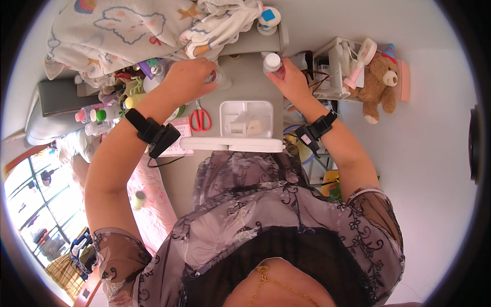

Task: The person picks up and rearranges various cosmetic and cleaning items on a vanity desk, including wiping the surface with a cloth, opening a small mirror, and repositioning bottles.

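My right hand (289, 78) grips a small white-capped bottle (272, 63) at the back right of the grey desk. My left hand (190, 78) is at the back of the desk, with its thumb and fingers around a clear container (221, 80); what is inside it is not plain. Between my forearms lies a white compartment box (246, 103), its lid (249, 144) swung back towards me. Small white and translucent pieces (245, 126) sit in its near compartment. Red-handled scissors (200, 119) lie left of the box.
Several bottles, among them a green-capped one (101, 115), crowd the left side near a black case (57, 98). A patterned blanket (130, 27) covers the back left. A white rack (333, 73), a pink hairbrush (360, 63) and a teddy bear (379, 84) stand at the right.
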A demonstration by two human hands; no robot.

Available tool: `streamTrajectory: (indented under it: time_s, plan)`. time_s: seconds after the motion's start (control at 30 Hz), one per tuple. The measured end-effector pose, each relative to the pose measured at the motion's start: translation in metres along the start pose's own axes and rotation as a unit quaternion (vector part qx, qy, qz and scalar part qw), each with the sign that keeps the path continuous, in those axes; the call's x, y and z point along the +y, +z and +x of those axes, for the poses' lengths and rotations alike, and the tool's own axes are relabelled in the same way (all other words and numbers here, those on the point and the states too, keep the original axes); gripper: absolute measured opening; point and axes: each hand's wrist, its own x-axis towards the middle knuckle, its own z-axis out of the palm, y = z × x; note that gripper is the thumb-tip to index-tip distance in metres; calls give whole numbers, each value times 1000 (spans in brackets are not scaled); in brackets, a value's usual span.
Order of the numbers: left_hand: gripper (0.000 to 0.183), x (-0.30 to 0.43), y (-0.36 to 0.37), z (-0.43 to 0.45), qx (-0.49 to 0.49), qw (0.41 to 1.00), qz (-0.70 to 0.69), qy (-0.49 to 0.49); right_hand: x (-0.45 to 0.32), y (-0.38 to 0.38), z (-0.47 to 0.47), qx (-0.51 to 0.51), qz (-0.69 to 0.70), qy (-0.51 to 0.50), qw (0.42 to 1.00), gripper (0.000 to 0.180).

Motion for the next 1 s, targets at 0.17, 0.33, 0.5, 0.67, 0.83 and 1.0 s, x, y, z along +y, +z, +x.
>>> streamTrajectory:
  time_s: [0.17,0.33,0.5,0.67,0.83,1.0]
  plan:
    - [34,11,-5,31,20,998,41,51,4,9,1,18,4,-20,1000,48]
    - [32,20,3,58,22,997,49,57,4,13,1,25,9,-21,999,49]
    - [32,32,7,71,31,999,31,18,-1,19,5,50,22,-19,998,48]
    - [33,34,10,71,44,999,17,3,-5,22,9,20,12,1,1000,52]
    - [24,31,10,66,66,998,-1,-5,-9,24,8,21,16,15,1000,53]
    - [41,30,4,57,46,998,-25,-24,-9,25,5,24,28,21,999,57]
